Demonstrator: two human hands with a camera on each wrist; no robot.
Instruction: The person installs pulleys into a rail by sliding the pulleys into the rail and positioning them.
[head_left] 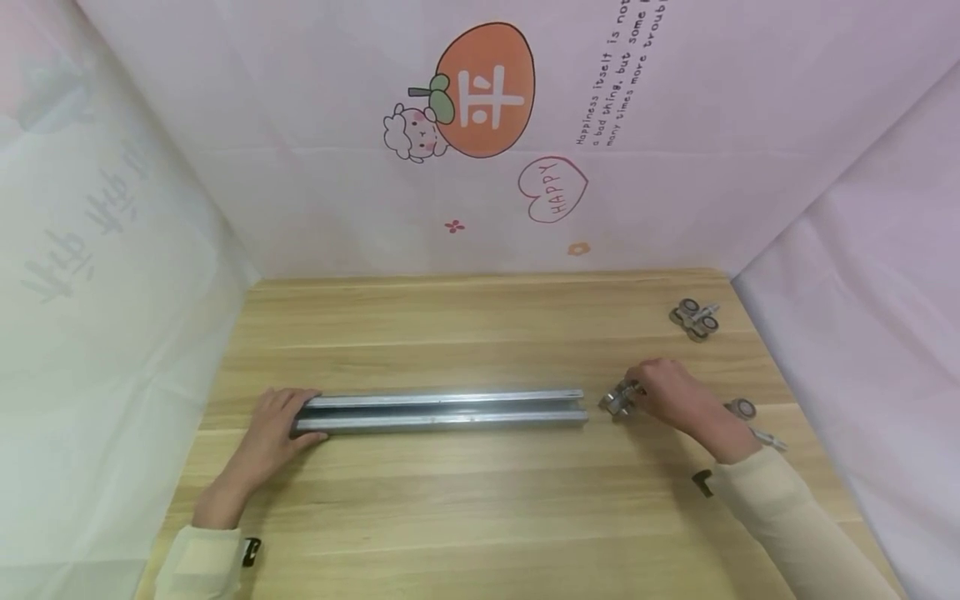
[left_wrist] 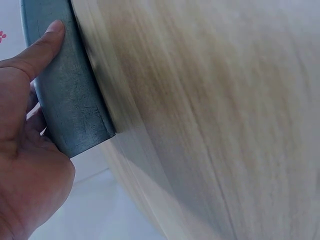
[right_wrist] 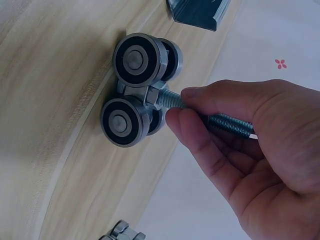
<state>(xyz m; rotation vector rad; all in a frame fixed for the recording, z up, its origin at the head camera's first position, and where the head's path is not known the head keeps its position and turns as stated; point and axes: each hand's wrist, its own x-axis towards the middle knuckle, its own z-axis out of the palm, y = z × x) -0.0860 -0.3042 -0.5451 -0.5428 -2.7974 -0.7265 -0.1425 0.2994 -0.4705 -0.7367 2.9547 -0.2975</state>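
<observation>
A silver metal channel rail (head_left: 450, 419) lies across the wooden table, its open slot facing up. My left hand (head_left: 262, 437) grips the rail's left end, the thumb along the near side wall and the fingers at the far side. In the left wrist view the thumb lies flat on the rail's grey wall (left_wrist: 75, 100). Just beyond the rail's right end, my right hand (head_left: 675, 396) pinches the threaded bolt (right_wrist: 230, 125) of a roller trolley (head_left: 617, 400) between thumb and fingertips. The trolley's wheels (right_wrist: 135, 60) point toward the rail, a small gap apart from its end.
A second roller trolley (head_left: 686, 321) lies at the table's back right. Another trolley (head_left: 742, 407) is partly hidden behind my right wrist. White printed cloth (head_left: 337, 208) walls the table (head_left: 450, 517) at the back and both sides.
</observation>
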